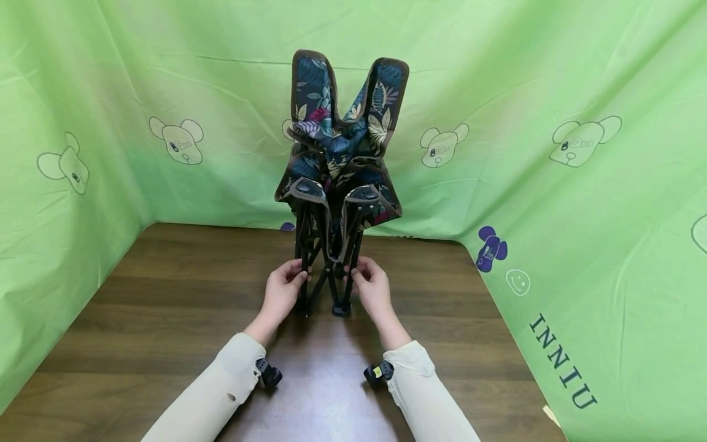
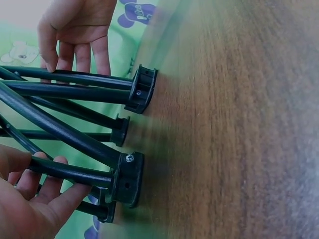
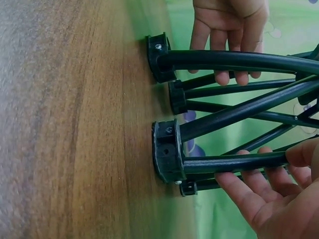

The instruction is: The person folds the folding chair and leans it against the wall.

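— Classification of premises?

— A staged recording corner, not a lived-in room. A green cloth backdrop (image 1: 552, 80) hangs on three sides and closes off whatever lies behind it.

— Evidence on the cloth?

— Printed cartoon bear heads (image 1: 180, 140), a purple bear (image 1: 491, 248), a smiley face (image 1: 518, 282) and the lettering "INNIU" (image 1: 563, 362). It creases and drapes like a loose sheet, not a wall.

— Furnishing?

— One dark wood-grain surface (image 1: 166, 319), its edges meeting the cloth at the back and both sides. Small cameras (image 1: 269, 372) are strapped at both wrists, consistent with a capture set-up.
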Motion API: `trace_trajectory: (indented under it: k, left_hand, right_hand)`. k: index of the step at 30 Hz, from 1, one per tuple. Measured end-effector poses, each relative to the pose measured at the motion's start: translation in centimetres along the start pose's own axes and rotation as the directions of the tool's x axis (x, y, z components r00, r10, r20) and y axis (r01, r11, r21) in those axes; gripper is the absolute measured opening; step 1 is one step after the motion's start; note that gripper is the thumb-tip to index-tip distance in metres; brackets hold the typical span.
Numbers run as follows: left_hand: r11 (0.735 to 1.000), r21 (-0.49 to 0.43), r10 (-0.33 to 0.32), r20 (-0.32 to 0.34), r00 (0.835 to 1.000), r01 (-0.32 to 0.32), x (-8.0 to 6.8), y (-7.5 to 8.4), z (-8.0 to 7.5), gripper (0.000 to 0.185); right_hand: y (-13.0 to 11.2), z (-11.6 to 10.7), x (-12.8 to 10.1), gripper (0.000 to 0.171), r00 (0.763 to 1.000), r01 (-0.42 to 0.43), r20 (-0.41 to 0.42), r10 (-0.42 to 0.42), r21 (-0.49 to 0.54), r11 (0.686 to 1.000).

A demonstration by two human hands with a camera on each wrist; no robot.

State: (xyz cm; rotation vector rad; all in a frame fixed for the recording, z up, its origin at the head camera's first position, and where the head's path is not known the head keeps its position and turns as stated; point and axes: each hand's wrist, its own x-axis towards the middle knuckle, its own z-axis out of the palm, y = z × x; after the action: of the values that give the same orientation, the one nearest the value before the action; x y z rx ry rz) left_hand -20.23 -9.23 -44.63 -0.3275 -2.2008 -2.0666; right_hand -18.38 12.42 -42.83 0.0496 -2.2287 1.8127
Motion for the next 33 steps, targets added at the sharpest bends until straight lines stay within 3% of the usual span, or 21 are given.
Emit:
trace_trajectory:
  k: [7,22,33]
  left_hand:
    - [0.999,0.026,0.019,-0.009,1.0,-0.019,0.04,0.02,0.12,0.021]
    - [0.997,0.077,0.027,-0.028,0.999,-0.024,-0.19,0.26,0.43,0.019]
    - [0.995,0.077,0.067,-0.03,0.997,-0.064,-0.27,0.06,0.48,0.021]
  right_hand:
    - [0.0,0.08,-0.05,0.027,1.0,0.009,0.002,-0.009,0.018,1.0]
    - [0.05,0.15,-0.2,0.022,0.997,0.07,-0.017,-0.072,-0.107,0.992]
    - [-0.39,0.06,-0.35,0.026,0.999,0.049,0.0,-0.049,-0.097,0.994]
